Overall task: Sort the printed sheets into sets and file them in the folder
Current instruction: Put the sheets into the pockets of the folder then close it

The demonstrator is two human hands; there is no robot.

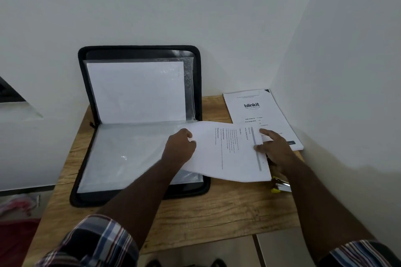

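One black folder [138, 123] stands open on one wooden table [195, 212]. One white sheet [135, 92] sits in its far half. One printed set [230, 151] is held at right, between two hands: left hand [179, 147], right hand [274, 148]. One stack [256, 110] lies far right. One stapler [281, 186] lies near right.
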